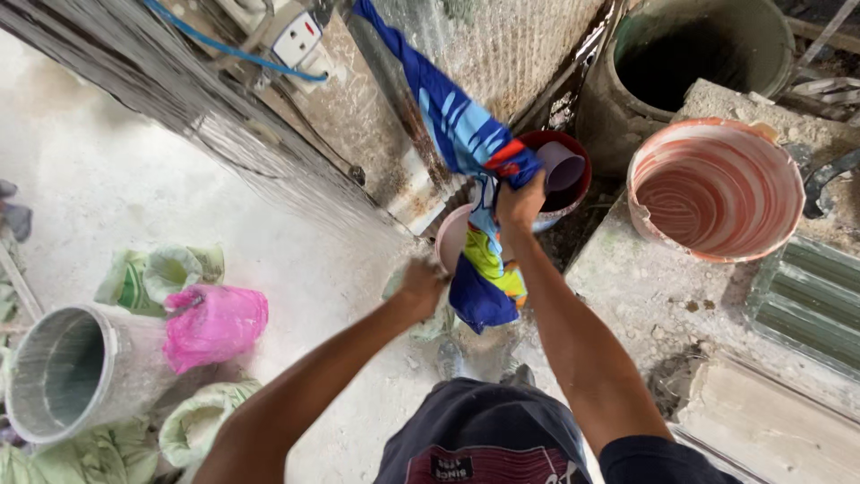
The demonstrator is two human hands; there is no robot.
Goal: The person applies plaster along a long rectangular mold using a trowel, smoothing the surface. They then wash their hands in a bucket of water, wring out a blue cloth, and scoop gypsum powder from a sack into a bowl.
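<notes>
- Far left you've got a grey metal bucket lying on its side on the dusty floor, cut off by the frame edge, with a pink plastic bag right against it and pale green sacks around both.
- Your left hand is low, closed into a fist. It looks like it's gripping something pale underneath, but I honestly can't tell what; the cloth and your knuckles hide it.
- The cloth is the main thing: bright blue with lighter blue stripes, a red patch and a yellow-green bit lower down. It hangs twisted from the top of the frame to just beside your left fist.
- Your right hand is clamped shut around the cloth's middle, fingers fully wrapped.
- Behind it sits a dark red bucket, mostly hidden.
- Right side: an orange-and-white swirled tub on a concrete ledge.
</notes>
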